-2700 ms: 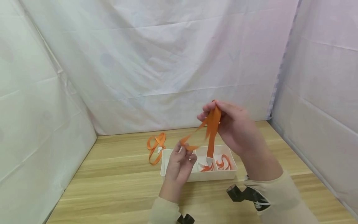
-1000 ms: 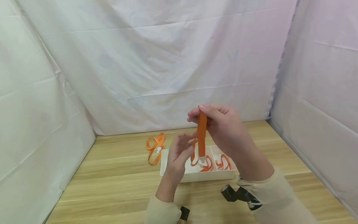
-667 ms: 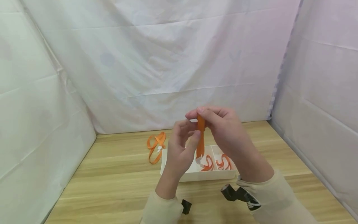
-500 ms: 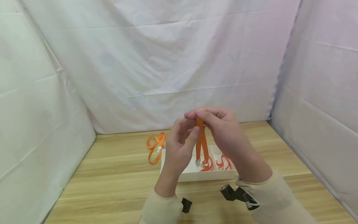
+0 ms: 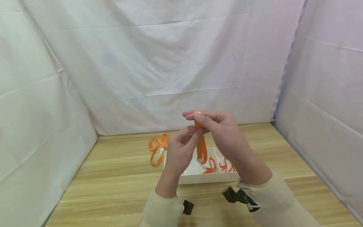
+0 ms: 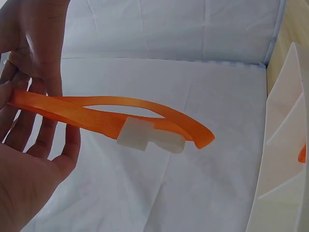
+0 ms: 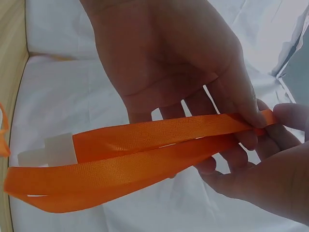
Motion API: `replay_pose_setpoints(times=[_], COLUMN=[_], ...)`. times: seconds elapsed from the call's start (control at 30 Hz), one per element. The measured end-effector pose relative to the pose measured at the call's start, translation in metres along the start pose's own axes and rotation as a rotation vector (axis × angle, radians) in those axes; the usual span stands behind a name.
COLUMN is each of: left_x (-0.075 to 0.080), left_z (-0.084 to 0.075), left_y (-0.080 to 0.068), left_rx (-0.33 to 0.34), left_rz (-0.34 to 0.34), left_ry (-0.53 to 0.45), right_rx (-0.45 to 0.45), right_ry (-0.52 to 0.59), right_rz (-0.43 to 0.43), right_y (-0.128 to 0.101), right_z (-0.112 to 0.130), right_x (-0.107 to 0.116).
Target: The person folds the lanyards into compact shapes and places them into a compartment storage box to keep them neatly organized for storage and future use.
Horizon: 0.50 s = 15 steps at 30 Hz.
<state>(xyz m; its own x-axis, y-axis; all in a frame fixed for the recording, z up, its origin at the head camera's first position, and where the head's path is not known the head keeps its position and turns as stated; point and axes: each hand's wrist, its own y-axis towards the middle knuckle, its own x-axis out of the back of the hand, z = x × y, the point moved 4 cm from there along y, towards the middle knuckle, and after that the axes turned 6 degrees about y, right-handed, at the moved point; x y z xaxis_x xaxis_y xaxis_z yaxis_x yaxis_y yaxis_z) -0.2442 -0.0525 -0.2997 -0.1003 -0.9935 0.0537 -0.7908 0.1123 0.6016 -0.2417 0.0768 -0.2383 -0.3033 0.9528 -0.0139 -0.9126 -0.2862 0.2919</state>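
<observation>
An orange lanyard (image 5: 201, 149), looped on itself, hangs upright between my hands above a white divided box (image 5: 207, 179). My right hand (image 5: 224, 129) pinches its top between thumb and fingers. Just below, my left hand (image 5: 181, 151) pinches the same strap, thumb in front and fingers behind. A white plastic clip (image 6: 135, 134) hangs at the strap's lower end, beside a loop that reaches about as low. In the right wrist view the folded strap layers (image 7: 145, 140) lie close together, both hands meeting at their upper end.
Orange lanyards lie in the box's middle compartment (image 5: 210, 167) and right compartment (image 5: 226, 165). Another loose lanyard (image 5: 158, 146) with a white clip lies on the wooden table (image 5: 119, 189), left of the box. White curtains (image 5: 158, 63) enclose the back and sides.
My right hand has moved left and slightly down with the lanyard. My left hand let go of a trailing loop, then took hold of the strap under the right hand. The hanging bundle has become shorter.
</observation>
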Motion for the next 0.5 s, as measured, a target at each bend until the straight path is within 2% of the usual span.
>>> replay_pose_setpoints(times=[0.13, 0.33, 0.5], left_x=[-0.001, 0.0, 0.001], left_z=[0.004, 0.005, 0.002], left_y=[-0.003, -0.006, -0.005], left_rx=[0.072, 0.244, 0.294], left_rz=[0.012, -0.004, -0.001], left_ry=[-0.053, -0.132, -0.138], right_rx=[-0.024, -0.039, -0.031], right_ry=[-0.027, -0.053, -0.065], right_rz=[-0.015, -0.041, -0.042], right_y=[0.003, 0.008, 0.009], right_z=[-0.004, -0.012, -0.016], right_x=[0.001, 0.003, 0.003])
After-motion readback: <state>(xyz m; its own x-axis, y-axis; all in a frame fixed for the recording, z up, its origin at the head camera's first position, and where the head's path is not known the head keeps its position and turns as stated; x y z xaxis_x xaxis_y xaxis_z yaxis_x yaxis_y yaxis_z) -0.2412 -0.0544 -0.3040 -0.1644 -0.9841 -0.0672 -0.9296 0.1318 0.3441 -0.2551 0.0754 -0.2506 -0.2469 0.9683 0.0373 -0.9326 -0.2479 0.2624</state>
